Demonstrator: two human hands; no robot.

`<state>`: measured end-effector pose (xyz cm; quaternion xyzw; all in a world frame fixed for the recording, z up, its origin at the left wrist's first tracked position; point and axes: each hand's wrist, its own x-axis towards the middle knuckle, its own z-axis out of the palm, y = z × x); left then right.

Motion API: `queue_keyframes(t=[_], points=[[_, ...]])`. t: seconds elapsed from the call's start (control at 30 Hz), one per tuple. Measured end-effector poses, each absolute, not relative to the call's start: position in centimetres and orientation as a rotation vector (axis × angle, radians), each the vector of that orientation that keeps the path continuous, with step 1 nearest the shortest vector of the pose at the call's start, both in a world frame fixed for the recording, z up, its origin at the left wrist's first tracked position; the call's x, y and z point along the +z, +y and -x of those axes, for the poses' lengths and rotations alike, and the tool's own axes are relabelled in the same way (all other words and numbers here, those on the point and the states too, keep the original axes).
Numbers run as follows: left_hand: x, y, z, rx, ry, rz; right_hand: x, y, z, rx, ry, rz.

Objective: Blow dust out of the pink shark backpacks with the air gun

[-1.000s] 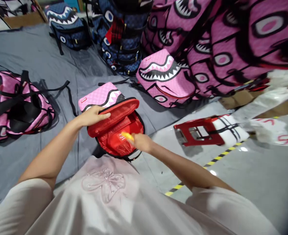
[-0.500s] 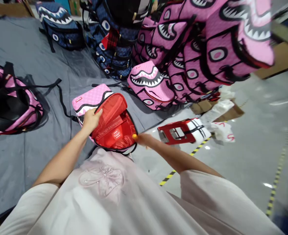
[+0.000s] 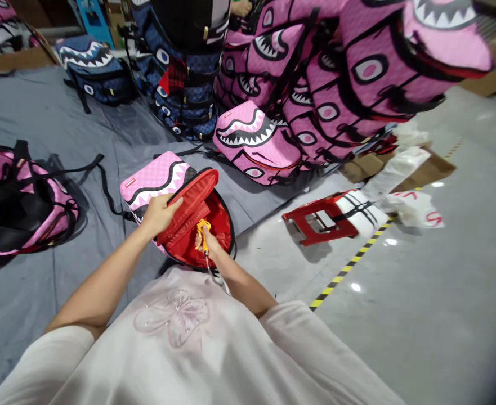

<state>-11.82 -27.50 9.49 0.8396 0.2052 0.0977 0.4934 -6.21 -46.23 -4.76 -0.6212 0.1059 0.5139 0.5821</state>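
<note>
Gripping the raised flap (image 3: 197, 191) of an open backpack (image 3: 184, 242) with the left hand (image 3: 160, 215), pressing the thumb against the red inner side and keeping the other fingers out of sight behind. Holding a yellow tool (image 3: 203, 226) in the right hand (image 3: 209, 247), with fingers wrapped closely around it, over the open mouth of the same bag. Showing yellow above and below that grip, and trailing a thin pale strand toward the pale shirt (image 3: 175, 360). Too small to tell whether touching the red lining (image 3: 221, 222).

Resting near the shirt at the edge of a gray cloth (image 3: 99, 247), in the case of the open backpack, with a pink panel of jagged white teeth turned outward beyond the left hand. Lying to the left, another pink backpack (image 3: 28, 208) with a loose black strap (image 3: 106, 188). Just beyond the open bag, a toothed pink backpack (image 3: 251, 146), in front of a tall pink pile (image 3: 340, 84). Farther left, a blue stack (image 3: 188, 95) and a single blue backpack (image 3: 95, 70). On the floor to the right, a red and white object (image 3: 332, 218) near black-and-yellow tape (image 3: 349, 264).
</note>
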Motion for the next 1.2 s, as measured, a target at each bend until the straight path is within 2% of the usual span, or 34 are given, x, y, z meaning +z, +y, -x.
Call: queue_keyframes(t=[0.1, 0.2, 0.6, 0.87, 1.07, 1.2], points=[[9.2, -26.7, 11.4, 0.270, 0.498, -2.072, -6.9, -46.2, 7.9, 1.157, 0.291, 1.106], [9.1, -25.6, 11.1, 0.350, 0.547, -2.116, -7.9, -46.4, 8.5, 1.165, 0.216, 0.973], [8.9, -25.5, 11.1, 0.381, 0.466, -2.197, -6.8, -47.3, 8.4, 1.200, 0.214, 1.167], [8.9, -26.4, 11.3, 0.318, 0.390, -2.247, -3.6, -48.3, 5.6, 1.294, 0.031, 1.590], [8.7, -26.8, 12.4, 0.316, 0.428, -2.218, 4.5, -48.9, -2.7, 1.434, -0.675, 2.675], [8.4, -26.7, 12.8, 0.329, 0.487, -2.185, 8.2, -48.8, -4.5, 1.764, -0.920, 2.976]])
